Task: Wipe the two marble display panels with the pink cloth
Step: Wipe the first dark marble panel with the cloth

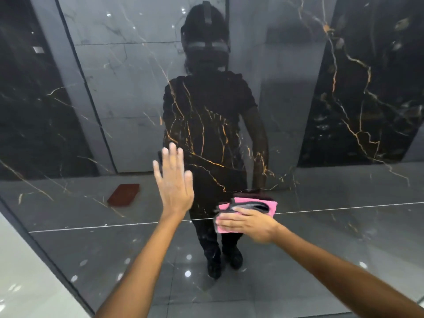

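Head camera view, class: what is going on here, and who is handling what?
A person stands facing a glossy black marble panel with gold veins and is wiping it. The right hand presses a pink cloth flat against the panel, fingers straight. The left hand is open, its palm towards the panel as if bracing; whether it touches is unclear. The person's dark reflection shows in the polished surface.

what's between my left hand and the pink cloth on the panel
Only bare polished marble panel with gold veins and a dark reflection. The head view shows the left hand flat against it, and the right hand pressing the pink cloth lower right.
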A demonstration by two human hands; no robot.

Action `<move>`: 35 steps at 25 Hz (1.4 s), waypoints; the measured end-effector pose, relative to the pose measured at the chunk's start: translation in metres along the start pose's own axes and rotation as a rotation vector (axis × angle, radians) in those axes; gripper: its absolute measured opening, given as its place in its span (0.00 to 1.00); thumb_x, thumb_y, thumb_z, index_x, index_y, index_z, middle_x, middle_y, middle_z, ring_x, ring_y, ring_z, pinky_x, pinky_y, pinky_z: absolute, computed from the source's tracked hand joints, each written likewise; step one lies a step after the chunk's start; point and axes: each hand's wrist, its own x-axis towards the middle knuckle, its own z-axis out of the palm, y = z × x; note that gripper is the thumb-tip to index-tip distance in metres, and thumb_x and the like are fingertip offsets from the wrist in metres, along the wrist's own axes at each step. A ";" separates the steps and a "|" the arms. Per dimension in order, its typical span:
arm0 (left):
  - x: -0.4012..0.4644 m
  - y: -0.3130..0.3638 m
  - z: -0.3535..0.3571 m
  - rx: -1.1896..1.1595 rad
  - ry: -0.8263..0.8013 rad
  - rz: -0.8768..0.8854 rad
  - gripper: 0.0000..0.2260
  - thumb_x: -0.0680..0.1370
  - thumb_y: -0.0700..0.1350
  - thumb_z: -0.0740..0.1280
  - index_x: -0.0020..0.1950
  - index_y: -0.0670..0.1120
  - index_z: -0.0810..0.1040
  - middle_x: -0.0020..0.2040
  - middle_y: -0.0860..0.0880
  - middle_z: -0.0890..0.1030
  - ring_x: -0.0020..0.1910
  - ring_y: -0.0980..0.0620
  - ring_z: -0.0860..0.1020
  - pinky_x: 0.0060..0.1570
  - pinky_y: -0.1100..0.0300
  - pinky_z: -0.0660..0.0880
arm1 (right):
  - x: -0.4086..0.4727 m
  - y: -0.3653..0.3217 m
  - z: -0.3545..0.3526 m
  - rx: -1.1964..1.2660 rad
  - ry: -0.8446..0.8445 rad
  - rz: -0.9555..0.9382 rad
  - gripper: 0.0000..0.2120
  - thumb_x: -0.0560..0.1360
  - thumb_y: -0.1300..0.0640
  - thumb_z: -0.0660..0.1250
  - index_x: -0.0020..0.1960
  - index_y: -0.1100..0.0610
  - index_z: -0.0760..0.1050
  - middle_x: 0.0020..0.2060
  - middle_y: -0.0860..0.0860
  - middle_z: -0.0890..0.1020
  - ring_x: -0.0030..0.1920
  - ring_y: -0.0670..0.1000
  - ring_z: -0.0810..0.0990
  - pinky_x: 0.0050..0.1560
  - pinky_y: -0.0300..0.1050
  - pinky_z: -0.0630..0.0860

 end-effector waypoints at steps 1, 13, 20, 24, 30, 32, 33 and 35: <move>-0.013 0.011 0.009 -0.023 -0.027 0.055 0.25 0.81 0.44 0.52 0.77 0.40 0.55 0.78 0.45 0.55 0.79 0.52 0.45 0.76 0.50 0.41 | -0.018 0.023 -0.004 -0.017 0.059 0.032 0.48 0.64 0.62 0.66 0.79 0.50 0.50 0.78 0.47 0.58 0.78 0.47 0.46 0.78 0.52 0.43; -0.036 0.023 0.068 -0.024 0.025 0.074 0.24 0.85 0.50 0.43 0.80 0.47 0.44 0.81 0.52 0.42 0.79 0.51 0.42 0.75 0.47 0.42 | -0.056 0.008 0.016 -0.077 0.009 0.313 0.40 0.72 0.50 0.62 0.80 0.51 0.47 0.79 0.47 0.43 0.79 0.49 0.45 0.77 0.54 0.39; -0.039 0.021 0.076 -0.032 0.070 0.079 0.24 0.85 0.50 0.43 0.81 0.47 0.43 0.80 0.53 0.41 0.79 0.51 0.42 0.76 0.48 0.41 | -0.003 0.154 -0.079 0.118 0.745 1.211 0.37 0.65 0.58 0.61 0.74 0.60 0.63 0.73 0.59 0.65 0.76 0.62 0.55 0.75 0.58 0.47; -0.036 0.021 0.074 -0.033 0.066 0.091 0.24 0.85 0.50 0.44 0.81 0.47 0.44 0.80 0.53 0.42 0.79 0.51 0.43 0.75 0.48 0.42 | -0.014 0.030 -0.008 -0.047 0.184 0.389 0.37 0.71 0.54 0.61 0.78 0.53 0.55 0.77 0.52 0.60 0.79 0.51 0.45 0.76 0.55 0.46; -0.039 0.021 0.075 -0.021 0.049 0.088 0.24 0.85 0.50 0.43 0.80 0.47 0.43 0.80 0.53 0.41 0.79 0.51 0.42 0.75 0.48 0.41 | -0.057 0.142 -0.055 -0.025 0.532 1.024 0.36 0.69 0.56 0.60 0.76 0.56 0.59 0.75 0.58 0.64 0.76 0.59 0.57 0.74 0.54 0.50; -0.040 0.020 0.075 -0.013 0.060 0.097 0.24 0.85 0.50 0.44 0.80 0.47 0.43 0.80 0.53 0.41 0.79 0.51 0.41 0.76 0.48 0.41 | -0.013 0.135 -0.062 0.108 0.716 1.371 0.39 0.65 0.57 0.61 0.76 0.62 0.60 0.75 0.62 0.62 0.77 0.61 0.52 0.77 0.53 0.41; -0.039 0.020 0.075 -0.006 0.063 0.102 0.24 0.85 0.50 0.44 0.80 0.47 0.43 0.80 0.53 0.41 0.79 0.51 0.42 0.76 0.48 0.41 | 0.008 0.109 -0.053 0.124 0.667 1.357 0.41 0.65 0.56 0.62 0.76 0.62 0.58 0.75 0.62 0.59 0.78 0.60 0.47 0.76 0.53 0.37; -0.035 0.021 0.074 -0.019 0.061 0.097 0.24 0.85 0.50 0.44 0.80 0.47 0.43 0.80 0.53 0.42 0.79 0.51 0.42 0.75 0.48 0.42 | 0.024 0.027 -0.016 0.108 0.327 0.917 0.46 0.65 0.53 0.66 0.79 0.58 0.50 0.78 0.58 0.50 0.78 0.56 0.39 0.75 0.56 0.34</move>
